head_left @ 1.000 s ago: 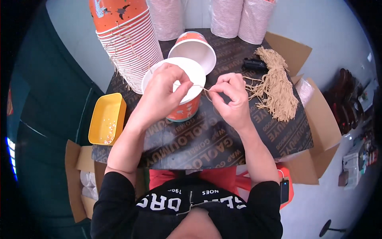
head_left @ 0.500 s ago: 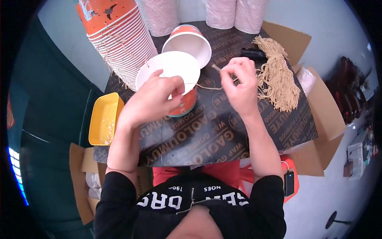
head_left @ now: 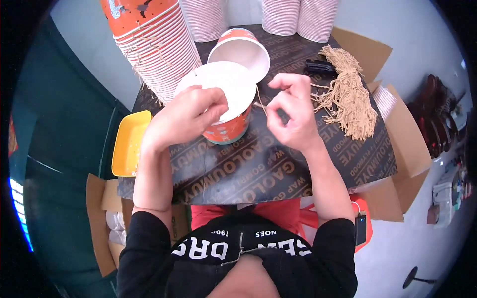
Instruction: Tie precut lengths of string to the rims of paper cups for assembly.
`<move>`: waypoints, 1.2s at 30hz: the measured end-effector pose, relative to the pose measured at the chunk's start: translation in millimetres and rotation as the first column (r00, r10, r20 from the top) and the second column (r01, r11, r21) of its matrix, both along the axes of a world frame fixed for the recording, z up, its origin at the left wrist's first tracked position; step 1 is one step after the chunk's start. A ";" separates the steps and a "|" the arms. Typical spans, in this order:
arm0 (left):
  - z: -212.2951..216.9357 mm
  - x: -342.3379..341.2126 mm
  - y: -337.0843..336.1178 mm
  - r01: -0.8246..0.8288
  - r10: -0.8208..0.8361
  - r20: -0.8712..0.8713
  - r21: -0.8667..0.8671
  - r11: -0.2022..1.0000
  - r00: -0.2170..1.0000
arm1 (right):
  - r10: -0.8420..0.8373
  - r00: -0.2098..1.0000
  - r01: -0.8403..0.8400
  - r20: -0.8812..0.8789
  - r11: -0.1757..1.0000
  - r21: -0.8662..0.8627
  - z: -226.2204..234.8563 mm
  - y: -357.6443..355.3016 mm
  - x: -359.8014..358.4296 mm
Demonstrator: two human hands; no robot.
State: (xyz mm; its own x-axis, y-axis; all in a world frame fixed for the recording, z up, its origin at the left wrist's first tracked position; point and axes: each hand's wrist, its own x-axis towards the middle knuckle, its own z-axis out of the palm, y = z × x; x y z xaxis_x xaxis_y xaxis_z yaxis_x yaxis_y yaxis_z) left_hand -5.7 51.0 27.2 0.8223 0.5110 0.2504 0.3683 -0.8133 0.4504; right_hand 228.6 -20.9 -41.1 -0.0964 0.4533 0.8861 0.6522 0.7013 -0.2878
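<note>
A paper bucket point(head_left: 229, 130), orange outside and white inside, stands on the table with its mouth tilted toward me. My left hand point(head_left: 191, 113) is closed over its near left rim, fingertips in front of the white inside. What those fingers pinch is hidden. Right of the bucket, my right hand point(head_left: 294, 111) has curled fingers, index raised. A thin tan string point(head_left: 259, 93) runs from the bucket's right rim down to these fingers, which seem to hold it. Beside them shows a small pale stub point(head_left: 258, 104). Behind, another paper bucket point(head_left: 251, 55) lies on its side.
A tall stack of orange buckets point(head_left: 161, 54) leans at the left, beside a yellow tray point(head_left: 128, 144). More stacked buckets point(head_left: 203, 20) stand at the back. A tan string bundle point(head_left: 350, 99) lies at the right, next to a black object point(head_left: 320, 68). Cardboard boxes point(head_left: 405, 144) flank the table.
My right hand has moved slightly left and down, its fingers opening a little. The string, earlier stretched sideways, now hangs beside the bucket. My left hand's fingers have drawn together.
</note>
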 end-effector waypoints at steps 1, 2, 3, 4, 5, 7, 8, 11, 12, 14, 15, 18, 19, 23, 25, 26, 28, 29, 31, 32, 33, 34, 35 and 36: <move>1.4 0.8 -0.5 -0.047 0.050 0.037 -0.097 0.994 0.998 | 0.039 0.998 -0.038 0.039 0.999 -0.030 -1.3 0.4 -3.1; 4.8 2.8 -2.0 -0.068 0.072 0.033 -0.118 0.991 0.997 | 0.071 0.996 -0.070 0.061 0.997 -0.012 -1.4 1.1 -5.0; 4.4 3.9 -1.1 -0.068 0.073 0.034 -0.121 0.990 0.997 | 0.071 0.996 -0.071 0.062 0.997 -0.015 -1.7 0.7 -5.5; 4.0 4.9 0.3 -0.076 0.081 0.032 -0.118 0.990 0.996 | 0.088 0.993 -0.086 0.081 0.996 -0.030 -2.2 -0.3 -6.1; 4.1 5.0 0.9 -0.088 0.092 0.028 -0.113 0.990 0.995 | 0.109 0.989 -0.105 0.098 0.993 -0.045 -2.3 -0.5 -7.0; 5.1 6.0 0.0 -0.104 0.108 0.029 -0.132 0.986 0.994 | 0.119 0.987 -0.115 0.105 0.992 -0.045 -3.1 -0.1 -8.1; 5.2 6.6 -0.2 -0.113 0.118 0.030 -0.149 0.982 0.992 | 0.116 0.988 -0.111 0.105 0.993 -0.047 -3.7 -0.5 -8.7; 1.6 7.7 2.5 -0.100 0.106 0.044 -0.131 0.986 0.993 | 0.113 0.989 -0.109 0.097 0.993 -0.039 -6.2 0.7 -12.4; -0.2 8.2 2.9 -0.102 0.109 0.044 -0.133 0.986 0.993 | 0.111 0.990 -0.109 0.089 0.994 -0.028 -7.1 1.3 -14.3; -2.8 9.7 3.0 -0.101 0.110 0.043 -0.169 0.980 0.993 | 0.101 0.991 -0.099 0.090 0.995 -0.022 -7.6 0.7 -17.3; -3.4 10.3 2.9 -0.102 0.111 0.043 -0.170 0.980 0.993 | 0.088 0.992 -0.087 0.092 0.996 -0.014 -7.7 0.4 -18.5; -4.2 11.7 2.4 -0.094 0.099 0.029 -0.151 0.984 0.995 | 0.071 0.993 -0.071 0.091 0.997 -0.002 -8.8 0.7 -20.5; -4.0 11.8 2.1 -0.096 0.101 0.024 -0.154 0.983 0.995 | 0.072 0.993 -0.072 0.091 0.997 -0.003 -9.3 0.8 -20.6; -4.3 12.0 1.3 -0.097 0.105 0.039 -0.160 0.982 0.994 | 0.071 0.992 -0.072 0.104 0.997 0.002 -8.8 0.3 -20.7; -4.1 12.1 1.2 -0.093 0.101 0.040 -0.163 0.982 0.994 | 0.073 0.991 -0.074 0.111 0.997 0.006 -8.8 0.3 -21.0; -4.2 12.2 1.3 -0.090 0.098 0.041 -0.167 0.982 0.994 | 0.072 0.992 -0.073 0.107 0.997 0.007 -9.4 0.5 -21.5; -5.0 12.6 1.7 -0.084 0.092 0.044 -0.157 0.984 0.995 | 0.071 0.992 -0.072 0.103 0.997 0.008 -9.8 0.6 -22.1; -5.5 12.3 1.8 -0.080 0.087 0.046 -0.146 0.986 0.995 | 0.073 0.993 -0.074 0.098 0.997 0.007 -9.9 0.8 -22.7; -6.0 11.8 2.3 -0.086 0.094 0.044 -0.152 0.985 0.995 | 0.077 0.993 -0.078 0.092 0.997 0.006 -10.4 1.4 -24.1; -6.3 11.8 2.6 -0.089 0.097 0.044 -0.158 0.983 0.994 | 0.076 0.993 -0.077 0.090 0.997 0.013 -10.8 1.8 -24.6; -7.1 11.8 2.9 -0.089 0.097 0.044 -0.158 0.983 0.994 | 0.075 0.993 -0.077 0.087 0.997 0.020 -11.2 2.1 -24.8; -8.2 11.8 3.3 -0.081 0.090 0.057 -0.144 0.986 0.994 | 0.075 0.993 -0.077 0.087 0.997 0.020 -11.5 2.1 -25.0; -8.8 12.0 3.6 -0.072 0.081 0.070 -0.129 0.989 0.994 | 0.073 0.993 -0.075 0.090 0.997 0.018 -11.7 2.0 -24.9; -8.1 12.3 3.3 -0.072 0.081 0.070 -0.129 0.989 0.994 | 0.070 0.993 -0.072 0.092 0.997 0.017 -12.0 2.1 -24.9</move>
State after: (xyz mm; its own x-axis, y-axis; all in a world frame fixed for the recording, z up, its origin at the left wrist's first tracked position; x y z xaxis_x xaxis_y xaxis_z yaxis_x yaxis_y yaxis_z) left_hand 6.6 54.3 19.1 0.7610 0.6030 0.2392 0.3885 -0.7190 0.5763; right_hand 203.7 -18.9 -53.0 -0.2089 0.4249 0.8808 0.6237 0.7516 -0.2147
